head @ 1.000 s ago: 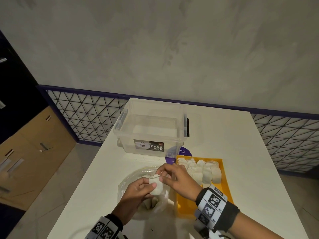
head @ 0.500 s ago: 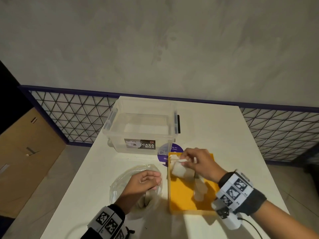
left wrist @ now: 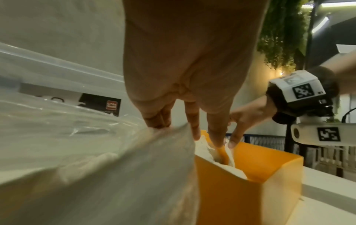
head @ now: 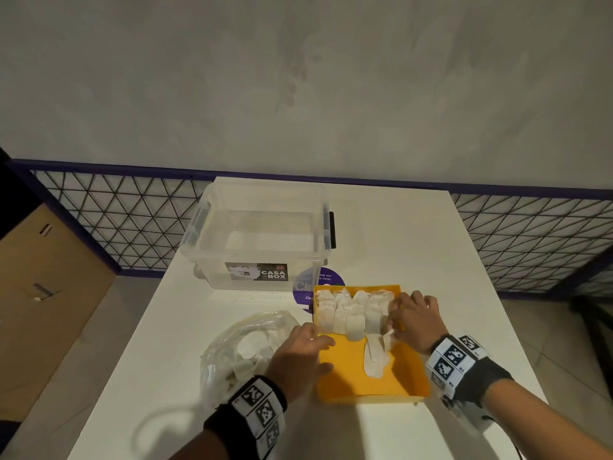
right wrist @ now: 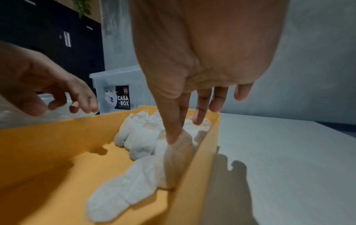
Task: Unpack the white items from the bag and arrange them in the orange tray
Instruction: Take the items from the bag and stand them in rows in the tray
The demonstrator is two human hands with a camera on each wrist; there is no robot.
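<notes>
The orange tray (head: 351, 380) sits on the white table, with a row of white pouches (head: 351, 310) at its far end and one lying loose (head: 374, 356) behind them. My right hand (head: 398, 322) is inside the tray at its right wall. Its thumb and forefinger (right wrist: 174, 134) pinch the top of a white pouch (right wrist: 179, 155) standing on edge against that wall. My left hand (head: 315, 346) holds nothing, its fingers relaxed over the tray's left rim (left wrist: 250, 197) beside the clear plastic bag (head: 238, 350). More white pouches lie in the bag.
A clear lidded storage box (head: 262, 234) labelled CASA BOX stands behind the bag and tray. A purple round sticker (head: 320, 278) lies between box and tray. A wire-mesh fence runs behind the table (head: 414, 234), and a cardboard box (head: 43, 293) is on the floor at the left.
One second ago both hands held a white pouch over the bag. My right hand carried it into the tray to the right wall. My left hand moved from the bag to the tray's left rim.
</notes>
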